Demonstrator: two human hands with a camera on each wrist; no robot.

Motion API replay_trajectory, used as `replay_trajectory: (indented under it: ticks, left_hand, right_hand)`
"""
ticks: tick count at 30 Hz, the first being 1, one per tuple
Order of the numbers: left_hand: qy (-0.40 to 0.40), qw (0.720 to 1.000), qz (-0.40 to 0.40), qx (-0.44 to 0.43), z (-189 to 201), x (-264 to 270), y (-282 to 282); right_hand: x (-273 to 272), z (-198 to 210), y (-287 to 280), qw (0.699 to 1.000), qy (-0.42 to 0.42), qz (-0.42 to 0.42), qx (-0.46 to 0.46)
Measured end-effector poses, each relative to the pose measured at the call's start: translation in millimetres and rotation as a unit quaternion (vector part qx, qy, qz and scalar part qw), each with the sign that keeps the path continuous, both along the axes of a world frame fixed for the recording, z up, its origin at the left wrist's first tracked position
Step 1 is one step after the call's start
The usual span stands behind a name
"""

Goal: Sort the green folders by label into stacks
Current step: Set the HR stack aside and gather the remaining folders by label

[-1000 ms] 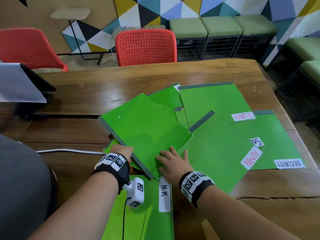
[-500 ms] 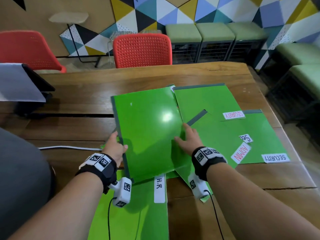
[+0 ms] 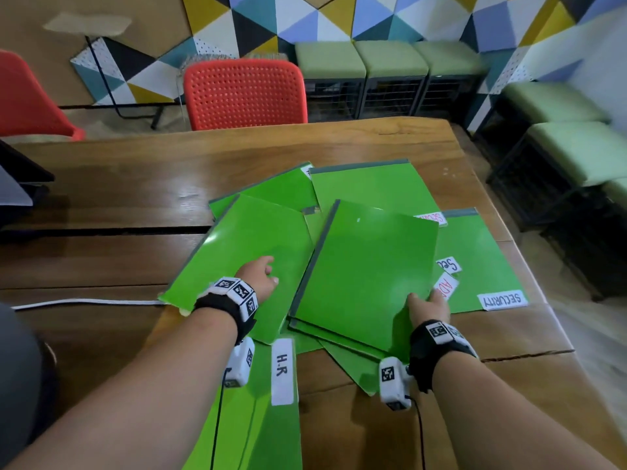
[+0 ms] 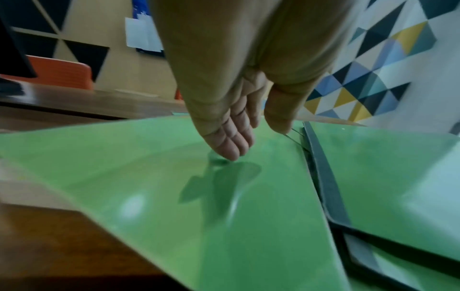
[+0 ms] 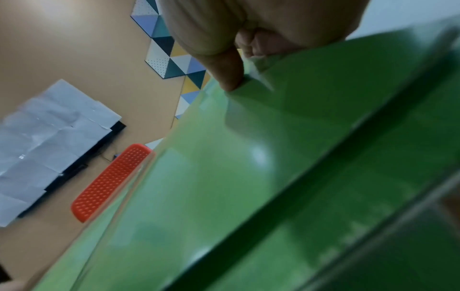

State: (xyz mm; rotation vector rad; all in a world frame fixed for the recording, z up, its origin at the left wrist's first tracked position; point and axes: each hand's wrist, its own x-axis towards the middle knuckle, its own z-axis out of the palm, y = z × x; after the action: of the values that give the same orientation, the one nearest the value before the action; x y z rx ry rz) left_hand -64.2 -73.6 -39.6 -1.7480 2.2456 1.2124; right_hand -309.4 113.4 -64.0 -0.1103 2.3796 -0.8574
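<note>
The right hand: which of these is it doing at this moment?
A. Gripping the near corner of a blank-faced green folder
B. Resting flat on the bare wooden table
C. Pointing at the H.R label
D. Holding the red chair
A: the right hand grips the near right corner of the blank-faced green folder, its thumb pressed on the cover in the right wrist view, well away from the H.R label.
</note>
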Motion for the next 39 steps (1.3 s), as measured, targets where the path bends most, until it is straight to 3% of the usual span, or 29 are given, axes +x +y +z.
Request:
replay_trajectory:
  ticks: [5,9,13,17,21,23,25,27,31,36,39]
  left_hand:
    - [0.0,0.996,-0.087,0.017,-14,-52,22]
    - [-0.026,0.994,-0.107,0.016,-21,-73,39]
    - [0.002,0.994,-0.103,0.044,-22,-75,42]
    - [0.04,0.998,-0.028,-0.027,-12,-53,17]
    - [-0.144,0.979,0.028,-0.141,-6,13,-39]
    - [-0.233,0.965,0.053,-0.108,-14,53,-59]
    - [-0.262,0.962,0.073,-0.042,-21,81,-67]
    - [-0.24,0.968,0.076,-0.016,-22,93,-72]
    - [-0.211,0.97,0.092,-0.074,-9,98,-71]
    - [-0.083,0.969,0.2,-0.119,23,107,-69]
    - [-0.035,0.965,0.215,-0.148,41,113,-67]
  right_hand:
    - [-5,-7,13,0.991,0.057,-0.021,0.12]
    - [-11,-9,5,0.995,0.012,-0.058,0.078]
    - [-21,-4,6,0.994,-0.002,-0.109,0.009]
    - [-20,3,4,0.994,-0.032,-0.105,-0.017]
    - [-25,16,-1,0.992,-0.028,-0.097,-0.079]
    - [-29,23,-5,0.988,-0.018,-0.107,-0.106]
    - [-33,27,-10,0.986,-0.01,-0.111,-0.125]
    - [-35,33,-16,0.983,-0.007,-0.11,-0.146]
    - [-40,49,-27,0.978,0.008,-0.116,-0.175]
    - [-59,75,-23,0.973,0.039,-0.11,-0.197]
    - [-68,88,-14,0.97,0.04,-0.106,-0.216]
